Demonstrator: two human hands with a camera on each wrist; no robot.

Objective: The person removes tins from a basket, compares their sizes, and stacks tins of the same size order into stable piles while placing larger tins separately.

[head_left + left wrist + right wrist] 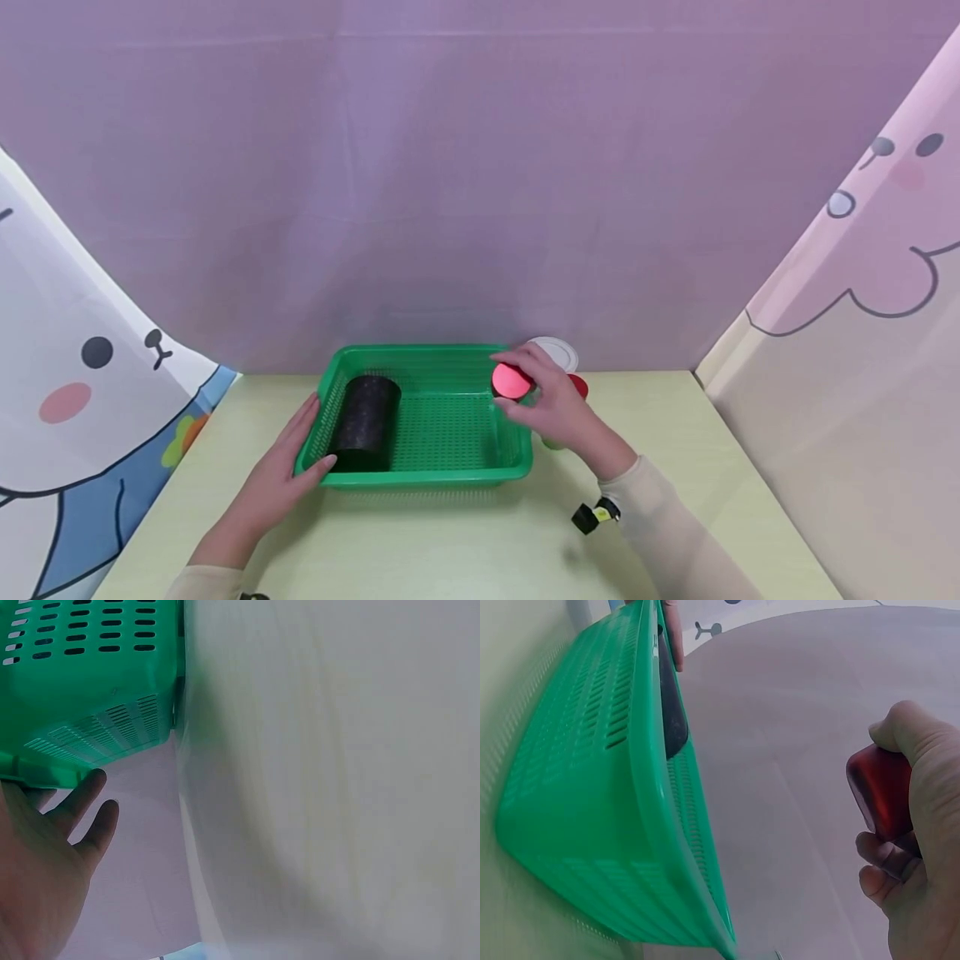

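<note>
A green plastic basket (450,477) stands on the table, with a dark speckled cylinder (367,421) lying along its left side. My left hand (281,471) holds the basket's left rim near the front corner, thumb over the edge and fingers along the outside. In the left wrist view, the fingers (105,825) are spread beside the rim. Above the basket's right end, my right hand (551,400) pinches a small red rounded object (512,381) between thumb and fingers. Its smooth, glossy side shows in the right wrist view, raised apart from the basket (577,825).
Behind my right hand stands a white round lid or disc (557,353). Another red item (579,386) and a green one (552,444) are partly hidden by that hand. A purple cloth (480,183) rises behind the table; printed panels stand at both sides.
</note>
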